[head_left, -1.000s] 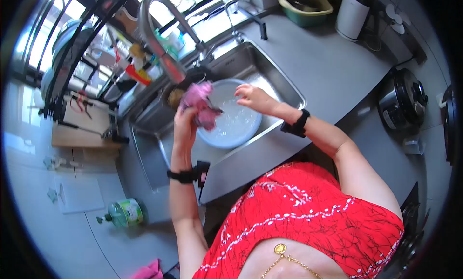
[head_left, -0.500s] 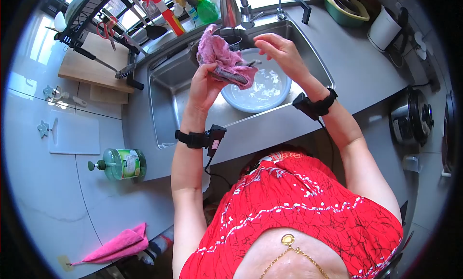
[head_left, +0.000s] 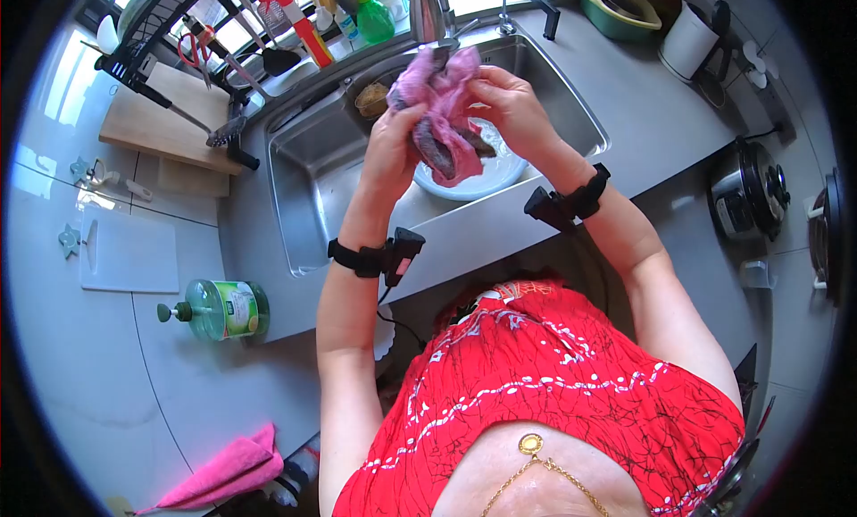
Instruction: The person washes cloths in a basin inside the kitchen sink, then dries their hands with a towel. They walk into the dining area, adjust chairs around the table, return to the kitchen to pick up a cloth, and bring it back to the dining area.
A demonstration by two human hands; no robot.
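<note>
A wet pink cloth (head_left: 451, 97) with dark grey stained parts is bunched up above the sink. My left hand (head_left: 393, 151) grips its left side, thumb pressed onto the folds. On the right side, my right hand (head_left: 513, 111) pinches the cloth between closed fingers. Below the cloth, a pale blue basin (head_left: 478, 190) of water stands in the steel sink (head_left: 312, 187), partly hidden by the cloth and hands. A brown scrubber (head_left: 372, 100) lies in the sink's back left part.
Left of the sink are a wooden board (head_left: 170, 115), a white board (head_left: 129, 249) and a green pump bottle (head_left: 223, 310). A pink towel (head_left: 223, 472) lies at lower left. Bottles line the back. A green bowl (head_left: 616, 21) and a cooker (head_left: 748, 191) stand right.
My right hand has moved left and taken hold of the cloth, which it was apart from before. The cloth is now spread between both hands. The view has swung and shifted.
</note>
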